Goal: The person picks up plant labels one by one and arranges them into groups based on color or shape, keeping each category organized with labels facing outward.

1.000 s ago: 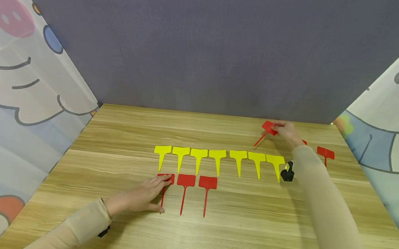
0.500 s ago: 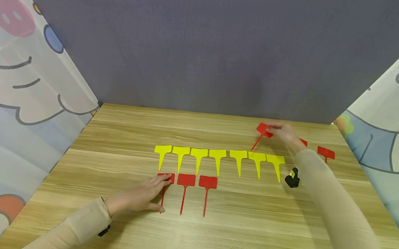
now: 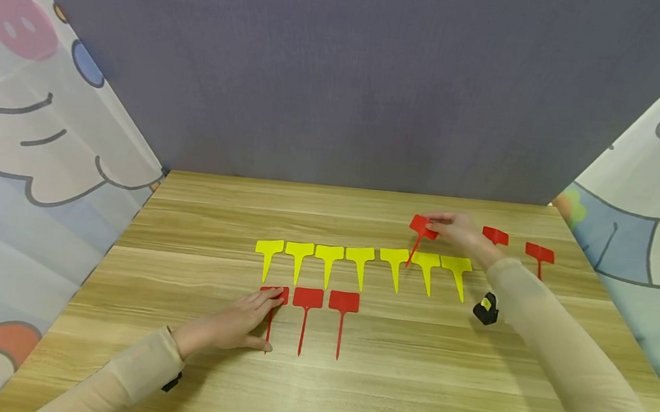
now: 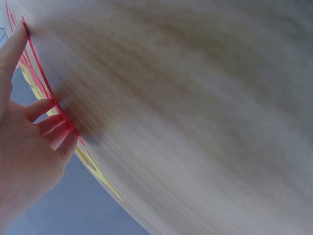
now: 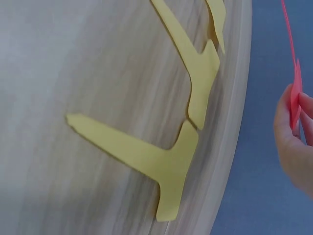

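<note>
A red T-shaped plant label is pinched by its head between the thumb and fingers of my right hand. Its thin stem slants down and overlaps the row of yellow plant labels in the head view. My left hand rests on another red label, fingers over its head and thumb by the stem's lower end, as the left wrist view also shows. Two more red labels, one at the middle and one at its right, lie beside it in line, below the yellow ones.
Toward the back right, one red label lies partly behind the right forearm, and another sits farther right. A dark grey panel rises behind the wooden table. Cartoon-printed curtains hang at both sides.
My right hand has carried the pinched red label leftward and nearer, so its stem now overlaps the yellow row. More of the red label behind that forearm shows. My left hand has stayed still.
</note>
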`<state>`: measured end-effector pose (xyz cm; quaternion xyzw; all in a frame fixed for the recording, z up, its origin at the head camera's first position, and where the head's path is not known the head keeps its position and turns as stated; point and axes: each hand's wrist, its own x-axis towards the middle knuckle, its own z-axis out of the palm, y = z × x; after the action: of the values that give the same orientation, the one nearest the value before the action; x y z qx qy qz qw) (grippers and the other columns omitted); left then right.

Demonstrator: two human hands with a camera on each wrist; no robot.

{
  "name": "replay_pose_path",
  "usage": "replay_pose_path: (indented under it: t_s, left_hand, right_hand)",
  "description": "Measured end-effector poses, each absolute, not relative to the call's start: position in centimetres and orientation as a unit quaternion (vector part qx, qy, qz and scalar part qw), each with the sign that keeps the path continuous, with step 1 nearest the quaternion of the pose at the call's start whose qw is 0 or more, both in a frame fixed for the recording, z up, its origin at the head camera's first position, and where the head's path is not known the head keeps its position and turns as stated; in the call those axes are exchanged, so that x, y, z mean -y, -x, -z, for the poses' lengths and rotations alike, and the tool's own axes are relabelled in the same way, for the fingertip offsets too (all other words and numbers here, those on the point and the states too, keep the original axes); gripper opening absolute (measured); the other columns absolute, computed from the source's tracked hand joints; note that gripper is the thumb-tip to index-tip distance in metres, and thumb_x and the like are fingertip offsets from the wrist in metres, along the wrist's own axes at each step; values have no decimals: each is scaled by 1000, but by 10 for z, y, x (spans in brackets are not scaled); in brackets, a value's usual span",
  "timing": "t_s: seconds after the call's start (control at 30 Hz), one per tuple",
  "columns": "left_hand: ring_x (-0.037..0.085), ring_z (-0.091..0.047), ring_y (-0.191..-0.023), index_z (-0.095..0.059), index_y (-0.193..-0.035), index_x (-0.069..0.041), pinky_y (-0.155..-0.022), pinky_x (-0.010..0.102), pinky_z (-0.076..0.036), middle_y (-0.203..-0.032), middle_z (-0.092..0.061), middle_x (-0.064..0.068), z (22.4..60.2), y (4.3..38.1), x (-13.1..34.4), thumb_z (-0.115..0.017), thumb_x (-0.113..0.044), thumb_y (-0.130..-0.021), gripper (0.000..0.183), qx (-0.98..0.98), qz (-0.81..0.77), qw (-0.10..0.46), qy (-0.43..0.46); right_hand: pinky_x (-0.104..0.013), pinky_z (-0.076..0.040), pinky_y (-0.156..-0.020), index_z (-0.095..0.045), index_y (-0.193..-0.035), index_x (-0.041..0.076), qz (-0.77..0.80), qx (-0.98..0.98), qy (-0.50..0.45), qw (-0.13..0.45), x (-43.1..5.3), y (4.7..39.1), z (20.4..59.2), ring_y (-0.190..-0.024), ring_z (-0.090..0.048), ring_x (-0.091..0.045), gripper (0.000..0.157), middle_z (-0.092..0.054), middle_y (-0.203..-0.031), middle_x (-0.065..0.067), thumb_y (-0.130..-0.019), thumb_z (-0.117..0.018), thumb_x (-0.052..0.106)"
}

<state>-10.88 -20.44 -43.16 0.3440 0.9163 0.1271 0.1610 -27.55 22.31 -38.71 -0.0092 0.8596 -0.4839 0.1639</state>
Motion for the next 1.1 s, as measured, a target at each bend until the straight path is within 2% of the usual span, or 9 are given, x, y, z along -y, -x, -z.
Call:
replay_pose_path:
  t_s: [0.13, 0.27, 0.47, 0.67, 0.87, 1.1]
  left_hand:
    - [29, -17, -131, -26, -136, 1, -104, 46, -21, -144, -18, 14, 432, 109, 204, -60, -49, -78, 84, -917, -125, 160, -344]
    - [29, -17, -131, -26, -136, 2, -104, 46, -21, -144, -18, 14, 431, 109, 204, -60, -48, -78, 84, -917, -129, 162, -341]
    - [28, -17, -131, -27, -136, 2, -104, 46, -21, -144, -18, 14, 430, 109, 203, -60, -48, -77, 84, -917, -130, 161, -340]
    - [29, -18, -131, -27, -136, 2, -104, 46, -21, -144, -19, 15, 429, 108, 202, -61, -47, -78, 83, -917, -129, 161, -342]
    - [31, -19, -130, -28, -135, 4, -103, 48, -22, -143, -20, 17, 428, 108, 202, -60, -47, -78, 83, -914, -135, 155, -351]
    - [32, -19, -130, -28, -134, 5, -102, 49, -22, -143, -20, 18, 428, 108, 202, -60, -47, -78, 82, -912, -140, 152, -355]
  right_hand:
    - [-36, -44, -88, -51, -125, 8, 486, -856, 10, 174, -216, 269, 387, -100, -50, -19, 41, -47, -128, -15, -86, -58, 19]
    - [-34, -46, -85, -49, -125, 5, 514, -836, 10, 191, -210, 262, 387, -92, -54, -13, 44, -48, -126, -17, -85, -60, 15]
    - [-42, -43, -89, -48, -126, 2, 527, -822, 34, 212, -205, 252, 386, -89, -57, -13, 43, -45, -127, -19, -86, -58, 12]
    - [-43, -42, -89, -49, -125, 2, 526, -820, 48, 221, -200, 242, 389, -90, -57, -12, 46, -52, -120, -16, -83, -61, 16]
    - [-38, -44, -88, -50, -123, 0, 528, -815, 61, 232, -193, 233, 390, -94, -57, -12, 45, -58, -111, -9, -83, -62, 15]
    - [-37, -46, -84, -53, -120, -1, 518, -817, 79, 241, -185, 223, 394, -92, -57, -12, 40, -54, -117, -16, -82, -60, 10]
